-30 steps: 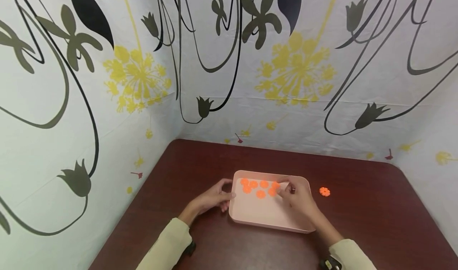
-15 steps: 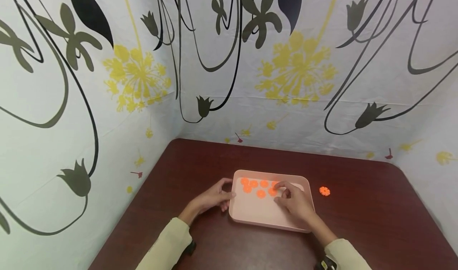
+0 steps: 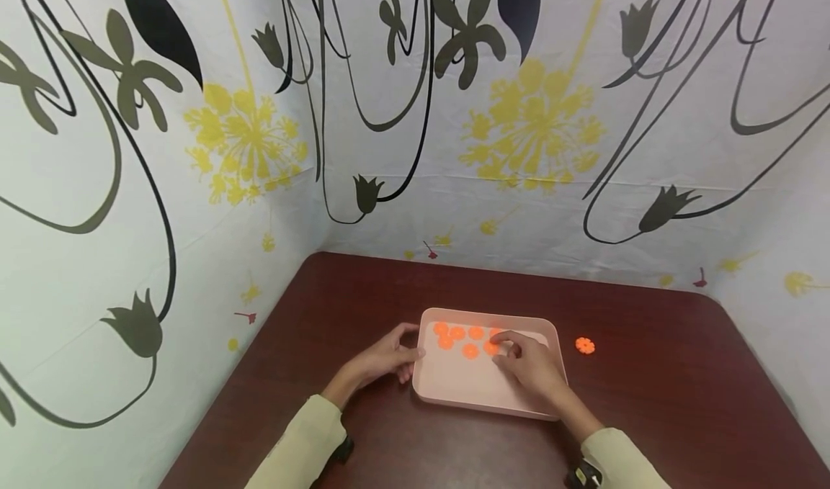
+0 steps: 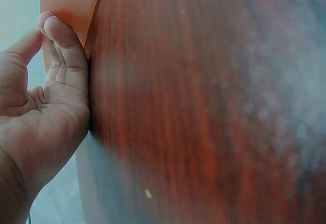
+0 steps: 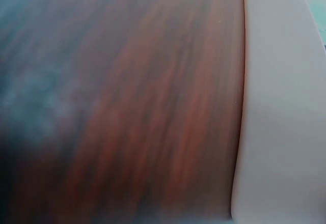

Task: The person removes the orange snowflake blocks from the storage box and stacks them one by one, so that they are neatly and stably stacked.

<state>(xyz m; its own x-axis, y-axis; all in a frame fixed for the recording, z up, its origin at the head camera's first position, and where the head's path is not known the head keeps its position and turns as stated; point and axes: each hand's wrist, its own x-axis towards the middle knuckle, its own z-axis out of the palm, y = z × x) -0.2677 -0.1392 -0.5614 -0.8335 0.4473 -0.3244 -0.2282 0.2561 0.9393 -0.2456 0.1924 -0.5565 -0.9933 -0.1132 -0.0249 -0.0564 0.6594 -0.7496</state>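
Observation:
A shallow pale-pink tray (image 3: 454, 381) sits on the table, several orange flower-shaped pieces (image 3: 470, 351) lying inside along its far side. My left hand (image 3: 382, 356) holds the tray's left end, thumb at the rim and other fingers outside the wall. In the left wrist view the left hand (image 4: 51, 102) has its fingertips against the tray wall (image 4: 74, 0). My right hand (image 3: 534, 366) reaches over the tray's right part. Its index fingertip is right at the rightmost pieces, and the thumb stays apart from it. The right wrist view shows only the tray's outer wall (image 5: 280, 107) beside wood; the hand is out of frame.
One more orange flower-shaped piece (image 3: 585, 346) lies on the dark red-brown wooden table (image 3: 363, 280), right of the tray. A patterned white cloth (image 3: 402, 150) stands behind the table and along its sides.
My right hand has drawn back slightly toward me and its thumb has parted from the index finger, uncovering the rightmost pieces more. The left hand keeps its hold on the tray.

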